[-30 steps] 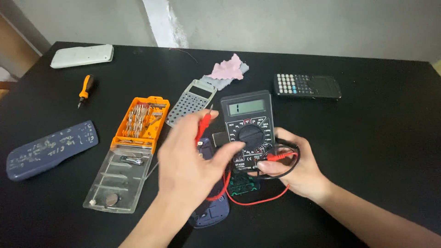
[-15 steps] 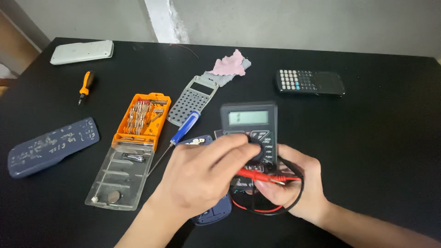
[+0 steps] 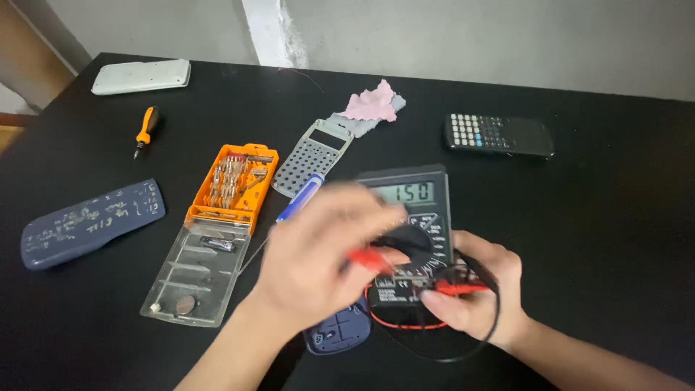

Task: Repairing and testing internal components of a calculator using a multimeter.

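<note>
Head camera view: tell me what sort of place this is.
Probably a home or hobby electronics repair bench. A black handheld multimeter with red and black leads sits on a black table, beside an open orange screwdriver-bit case and a grey calculator front cover taken off its body.

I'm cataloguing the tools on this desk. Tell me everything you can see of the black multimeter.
The multimeter is a black, plastic-looking handheld unit lying face up on the black table. Its grey display at the top is lit with digits; below sits a round dial ringed by white markings. Red and black leads loop from its lower end. The right hand grips its lower edge, pinching a red probe; the blurred left hand holds another red probe over the dial.
</note>
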